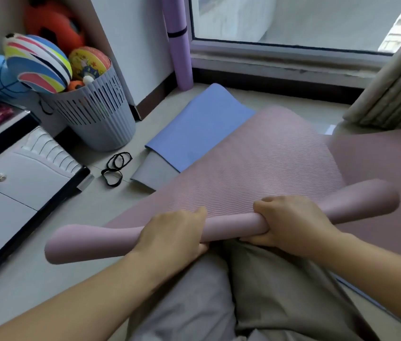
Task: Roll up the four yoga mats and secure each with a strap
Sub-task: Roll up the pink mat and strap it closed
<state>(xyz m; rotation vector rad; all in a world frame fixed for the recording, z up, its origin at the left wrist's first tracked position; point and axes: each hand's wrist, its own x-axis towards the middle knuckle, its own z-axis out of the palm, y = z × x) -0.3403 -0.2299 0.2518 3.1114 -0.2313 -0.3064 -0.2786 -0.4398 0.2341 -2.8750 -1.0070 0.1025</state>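
Note:
A pink yoga mat (263, 166) lies spread on the floor, its near end rolled into a thin tube (229, 226) across my lap. My left hand (170, 233) grips the tube left of centre. My right hand (290, 222) grips it right of centre, fingers curled over the top. Under the pink mat lie a blue mat (199, 126) and a grey mat (152, 172), both flat. A purple mat (178, 40), rolled and bound with a black strap, stands upright in the corner. Several black elastic straps (115, 168) lie on the floor to the left.
A grey slatted basket (96, 116) full of balls stands at left, beside a white cabinet (14, 180). A window sill (280, 62) runs along the back, and a curtain (396, 94) hangs at right. My legs are folded under the tube.

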